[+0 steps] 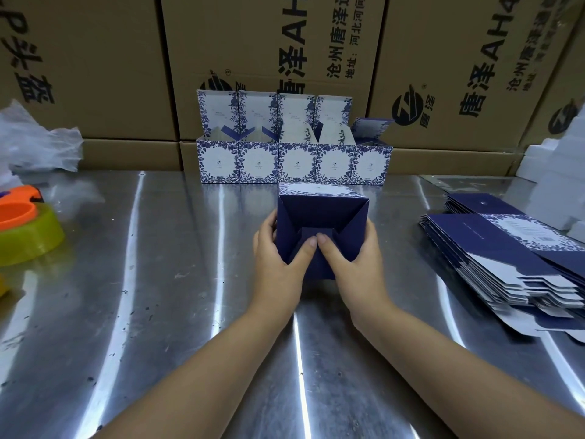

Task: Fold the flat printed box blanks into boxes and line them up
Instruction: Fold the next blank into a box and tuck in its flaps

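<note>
- The person is holding a half-folded box (319,213) just above the steel table (158,280), in the middle of the view. Its dark blue bottom is tipped toward the camera so the base flaps can be seen and worked.
- The left hand (278,251) is gripping the box's left side, its fingers curling round behind the wall. Its thumb is lying across the bottom.
- The right hand (351,251) is mirroring this on the right side. The two thumb tips are meeting at the small centre flap and pressing on it, probably to lock the base shut.
- Gripping both sides is likely keeping the walls square while the thumbs are pushing inward.
- Five finished boxes (297,163) are standing side by side against the brown cartons (110,58) at the back. Their lids are open, and they are forming the line the new box should be joining, probably at the right end.
- A fanned stack of flat blanks (493,248) is lying on the right within easy reach, so plenty of folding seems to be remaining.
- A tape dispenser (25,229) and a plastic bag (31,141) are sitting at the left, and white foam blocks (557,172) at the far right.
</note>
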